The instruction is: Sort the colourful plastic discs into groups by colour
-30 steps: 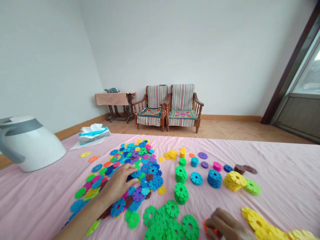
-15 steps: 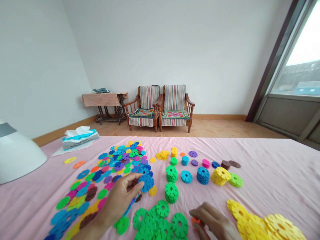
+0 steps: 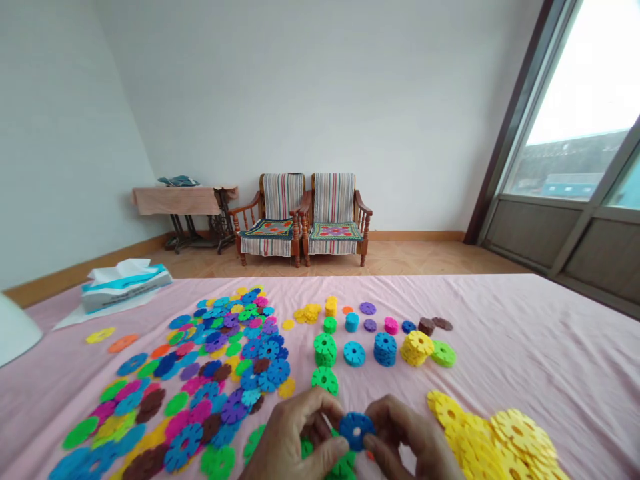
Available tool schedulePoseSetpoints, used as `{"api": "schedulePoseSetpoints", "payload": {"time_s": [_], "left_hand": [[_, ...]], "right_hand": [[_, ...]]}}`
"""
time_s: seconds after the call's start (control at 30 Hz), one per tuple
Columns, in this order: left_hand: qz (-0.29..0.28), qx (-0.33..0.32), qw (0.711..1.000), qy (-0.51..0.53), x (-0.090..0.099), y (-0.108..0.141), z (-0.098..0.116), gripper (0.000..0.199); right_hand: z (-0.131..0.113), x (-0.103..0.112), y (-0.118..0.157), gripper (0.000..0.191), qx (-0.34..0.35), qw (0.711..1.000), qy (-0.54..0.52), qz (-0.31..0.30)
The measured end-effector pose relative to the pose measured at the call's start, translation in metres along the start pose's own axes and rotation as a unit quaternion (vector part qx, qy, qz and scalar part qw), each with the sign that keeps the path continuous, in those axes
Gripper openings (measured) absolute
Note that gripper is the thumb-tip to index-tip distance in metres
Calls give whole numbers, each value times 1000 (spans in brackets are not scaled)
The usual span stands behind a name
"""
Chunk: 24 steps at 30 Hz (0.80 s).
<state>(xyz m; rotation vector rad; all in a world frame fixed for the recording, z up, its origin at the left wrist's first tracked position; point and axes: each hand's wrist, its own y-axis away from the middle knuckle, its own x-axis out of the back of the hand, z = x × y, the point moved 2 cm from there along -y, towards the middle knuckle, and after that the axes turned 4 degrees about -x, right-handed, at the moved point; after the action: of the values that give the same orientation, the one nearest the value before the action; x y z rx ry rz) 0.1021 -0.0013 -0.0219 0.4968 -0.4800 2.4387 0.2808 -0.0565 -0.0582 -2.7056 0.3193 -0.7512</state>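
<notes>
A blue notched plastic disc with a centre hole is held between my two hands, close to the table's near edge. My left hand is closed, pinching the disc's left side with thumb and fingers. From the other side my right hand grips its right edge, thumb in front. A speck of orange shows below the right fingers; what it belongs to is mostly hidden. Loose green discs lie under and behind the left hand. Just beyond the hands stand stacks of green discs.
A mixed spread of coloured discs covers the left side. Blue stacks and a yellow stack stand further back. A heap of yellow discs lies right. A tissue pack and white rounded object are at left.
My left hand has moved right from the mixed discs, and a blue disc is now between both hands. My right hand has come slightly left to meet it. The view has turned right.
</notes>
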Motion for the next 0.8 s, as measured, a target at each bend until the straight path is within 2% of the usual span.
{"api": "schedulePoseSetpoints", "payload": {"time_s": [0.1, 0.17, 0.23, 0.33, 0.47, 0.63, 0.8], "left_hand": [[57, 0, 998, -20, 18, -1, -6, 16], [87, 16, 996, -16, 35, -4, -12, 20], [120, 31, 992, -14, 51, -7, -20, 25], [150, 49, 987, -22, 66, -10, -33, 29], [149, 60, 987, -27, 70, -11, -43, 29], [156, 62, 986, -24, 70, -12, -42, 29], [164, 73, 983, -31, 72, -12, -37, 29]], "right_hand": [[6, 26, -15, 18, -36, 993, 90, 62], [11, 39, -24, 16, -45, 986, 147, 68], [16, 45, -29, 14, -65, 978, 188, 59], [24, 40, -32, 11, -89, 972, 216, 34], [32, 32, -34, 11, -104, 966, 237, 23], [30, 44, -34, 15, -92, 956, 279, 5], [23, 52, -17, 5, -75, 950, 291, -88]]}}
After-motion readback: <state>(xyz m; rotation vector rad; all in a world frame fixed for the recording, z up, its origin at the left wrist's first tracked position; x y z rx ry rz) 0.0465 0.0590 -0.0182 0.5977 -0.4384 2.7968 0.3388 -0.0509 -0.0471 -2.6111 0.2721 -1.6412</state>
